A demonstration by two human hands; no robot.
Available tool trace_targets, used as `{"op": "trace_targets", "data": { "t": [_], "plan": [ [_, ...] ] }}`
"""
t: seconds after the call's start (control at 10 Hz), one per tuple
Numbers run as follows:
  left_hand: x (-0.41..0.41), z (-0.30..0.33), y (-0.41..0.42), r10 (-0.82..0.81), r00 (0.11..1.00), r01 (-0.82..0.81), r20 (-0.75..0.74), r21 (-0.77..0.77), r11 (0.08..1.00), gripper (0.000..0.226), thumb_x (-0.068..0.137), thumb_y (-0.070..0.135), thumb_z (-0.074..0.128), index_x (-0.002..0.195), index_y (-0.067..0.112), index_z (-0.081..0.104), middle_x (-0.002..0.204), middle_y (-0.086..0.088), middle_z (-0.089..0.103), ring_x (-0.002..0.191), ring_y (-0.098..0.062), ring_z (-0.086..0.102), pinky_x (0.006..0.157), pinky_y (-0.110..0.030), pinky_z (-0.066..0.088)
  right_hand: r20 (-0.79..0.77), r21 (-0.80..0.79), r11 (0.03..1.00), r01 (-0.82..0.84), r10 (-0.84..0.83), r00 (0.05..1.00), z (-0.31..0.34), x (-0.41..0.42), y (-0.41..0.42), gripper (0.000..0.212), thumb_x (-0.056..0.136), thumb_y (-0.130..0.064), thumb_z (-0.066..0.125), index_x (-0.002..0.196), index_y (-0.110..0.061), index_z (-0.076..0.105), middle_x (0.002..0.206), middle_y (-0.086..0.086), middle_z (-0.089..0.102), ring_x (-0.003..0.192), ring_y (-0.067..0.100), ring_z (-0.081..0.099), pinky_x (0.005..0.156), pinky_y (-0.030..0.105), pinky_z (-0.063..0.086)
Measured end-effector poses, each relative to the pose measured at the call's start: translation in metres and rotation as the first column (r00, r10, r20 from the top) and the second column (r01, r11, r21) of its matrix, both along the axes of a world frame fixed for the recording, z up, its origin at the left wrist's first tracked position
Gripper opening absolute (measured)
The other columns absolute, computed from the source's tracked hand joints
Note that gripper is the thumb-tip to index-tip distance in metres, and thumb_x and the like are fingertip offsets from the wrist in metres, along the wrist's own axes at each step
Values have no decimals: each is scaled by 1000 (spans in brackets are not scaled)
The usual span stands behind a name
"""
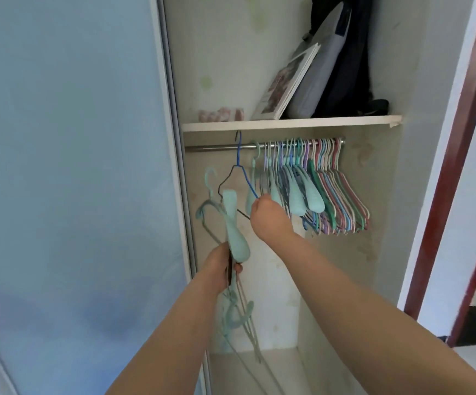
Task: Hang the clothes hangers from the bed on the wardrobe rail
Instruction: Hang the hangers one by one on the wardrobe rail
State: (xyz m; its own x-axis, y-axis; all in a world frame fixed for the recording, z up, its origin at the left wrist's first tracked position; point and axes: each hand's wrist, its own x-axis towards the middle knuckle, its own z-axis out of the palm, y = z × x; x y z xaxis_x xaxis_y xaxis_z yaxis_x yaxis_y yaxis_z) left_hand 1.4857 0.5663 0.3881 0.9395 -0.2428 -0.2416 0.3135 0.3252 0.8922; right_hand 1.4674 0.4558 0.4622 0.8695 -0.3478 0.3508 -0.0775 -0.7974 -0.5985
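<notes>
A metal wardrobe rail (216,146) runs under a white shelf. Several coloured hangers (330,195) hang bunched on its right half. A thin blue wire hanger (239,155) has its hook over the rail, left of the bunch. My right hand (268,215) grips that wire hanger's lower arm. My left hand (222,269), lower and to the left, grips a bundle of mint-green hangers (234,223) by their middle, their hooks sticking up and more arms hanging below the fist.
The white shelf (290,122) above the rail carries a leaning picture frame (285,81), a grey folder and a dark bag (350,58). A pale blue sliding door (74,166) closes the left side. A dark red door frame (458,138) stands at the right.
</notes>
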Motion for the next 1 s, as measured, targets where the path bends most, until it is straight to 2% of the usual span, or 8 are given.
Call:
{"op": "trace_targets", "data": {
  "t": [0.2,0.4,0.5,0.6,0.7,0.8,0.9,1.0],
  "plan": [
    [28,3,11,-62,998,62,-7,-6,998,32,102,11,35,73,11,50,61,-5,43,51,-14,33,33,-15,28,-116,21,995,100,-97,988,28,43,5,30,96,-10,33,120,-3,49,69,1,32,57,12,28,52,18,24],
    [43,5,21,-115,992,114,-54,-16,993,31,102,14,38,73,11,51,59,-5,44,47,-13,33,33,-16,28,-178,10,977,213,-208,962,14,53,-14,26,92,-18,48,113,-7,59,64,-1,33,52,9,25,46,20,21],
    [50,2,20,-134,989,133,-55,-10,991,31,101,14,38,75,10,52,52,-4,46,37,-11,36,32,-16,29,-149,-121,966,230,-247,958,12,45,-21,27,89,-28,57,109,-12,64,91,3,64,72,10,56,59,16,40],
    [51,1,16,-162,985,164,-59,24,986,30,102,19,38,78,10,54,51,-4,47,35,-10,37,33,-16,31,-173,13,949,315,-308,936,-3,33,-20,42,101,-29,36,135,-4,35,130,17,49,111,33,55,90,42,45],
    [54,-1,11,-160,985,165,-60,90,982,28,100,20,36,80,11,53,54,-4,46,37,-11,36,35,-18,31,17,-224,883,412,-419,908,-2,14,-7,68,95,-60,24,136,-6,30,136,15,38,116,35,48,89,44,43],
    [53,-2,-1,-171,984,176,-44,177,968,26,98,22,37,81,9,52,53,-4,45,39,-12,37,37,-20,32,2,-229,967,116,-119,993,-7,-7,16,73,87,-73,27,123,-11,38,117,8,55,102,30,59,78,39,47],
    [44,-1,-18,-129,986,150,-106,220,964,35,93,36,46,89,2,49,53,-6,48,36,-17,43,40,-21,35,-301,-87,990,-113,82,950,-19,-14,36,58,87,-70,38,108,-15,39,89,2,67,71,21,66,67,35,53],
    [54,-5,-14,-258,966,256,-19,206,944,41,98,46,42,79,11,52,50,-2,41,38,-12,37,36,-20,31,-169,-279,959,44,-95,981,-30,-9,35,45,98,-51,32,107,-8,43,99,11,66,84,30,62,68,35,44]
  ]
}}
